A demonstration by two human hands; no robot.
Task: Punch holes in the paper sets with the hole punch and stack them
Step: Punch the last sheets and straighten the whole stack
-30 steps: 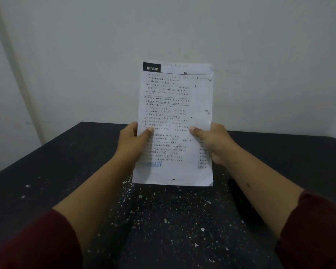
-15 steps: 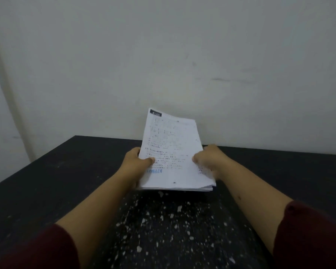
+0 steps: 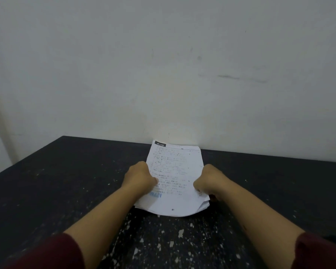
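A set of printed white paper sheets (image 3: 176, 167) lies almost flat over the black table (image 3: 66, 181), its top edge toward the wall. My left hand (image 3: 139, 176) grips the set's left edge with the thumb on top. My right hand (image 3: 209, 180) grips the right edge near the lower corner, where the sheets fan apart slightly. The near edge of the paper bows a little. No hole punch can be made out; a dark shape at the bottom right edge is too dim to identify.
Small white paper flecks (image 3: 171, 243) are scattered over the table in front of me. A plain white wall (image 3: 163, 74) stands right behind the table's far edge. My dark red sleeves fill the lower corners.
Both hands have brought the paper set down from upright in front of the wall to nearly flat on the table, moving it away from me.
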